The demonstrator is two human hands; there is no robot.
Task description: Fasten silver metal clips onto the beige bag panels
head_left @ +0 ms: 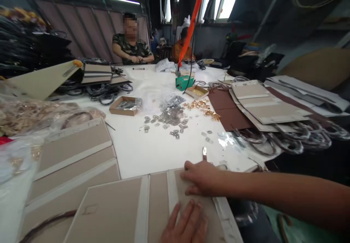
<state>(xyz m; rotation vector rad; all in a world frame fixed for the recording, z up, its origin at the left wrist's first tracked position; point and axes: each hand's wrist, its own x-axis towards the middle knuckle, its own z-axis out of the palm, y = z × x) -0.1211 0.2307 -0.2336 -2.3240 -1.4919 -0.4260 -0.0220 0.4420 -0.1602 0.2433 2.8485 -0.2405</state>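
Head view: our right hand (201, 179) and left hand (186, 224) press flat, fingers spread, gripping nothing, on a folded card panel (131, 210) at the bench's near edge; it may slip off.

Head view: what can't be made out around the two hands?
- left hand: wrist cut off by the bottom edge.
- right hand: fingertips curl under; any grip hidden.
- metal piece: too small to identify.
- beige panel: near edge cropped by the frame.
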